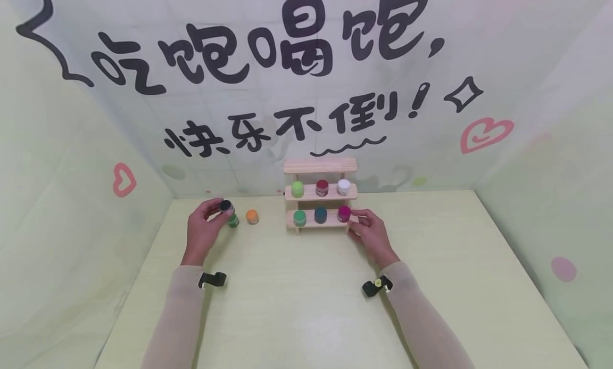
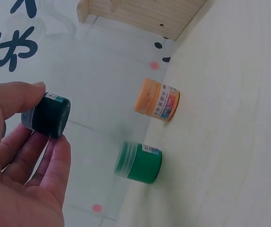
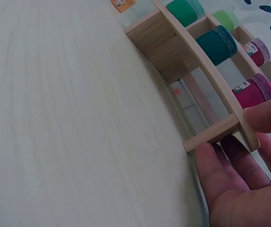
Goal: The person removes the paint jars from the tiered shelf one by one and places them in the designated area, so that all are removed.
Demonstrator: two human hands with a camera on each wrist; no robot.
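Observation:
My left hand (image 1: 206, 225) pinches a small dark paint jar (image 2: 50, 115) between thumb and fingers, lifted off the table. Below that jar, a green paint jar (image 2: 144, 162) stands on the table, with an orange paint jar (image 2: 158, 100) beside it. At the right end of a stepped wooden rack (image 1: 321, 165), my right hand (image 1: 370, 233) grips the lowest shelf, thumb above and fingers beneath. That shelf carries a green jar (image 1: 299, 218), a teal jar (image 1: 320, 215) and a magenta jar (image 3: 254, 92), the last close to my thumb.
On the rack's middle shelf stand a light green jar (image 1: 297, 189), a dark red jar (image 1: 322, 188) and a white jar (image 1: 344, 187). The top shelf holds nothing. Behind the pale table (image 1: 287, 294) hangs a printed cloth (image 1: 230, 103).

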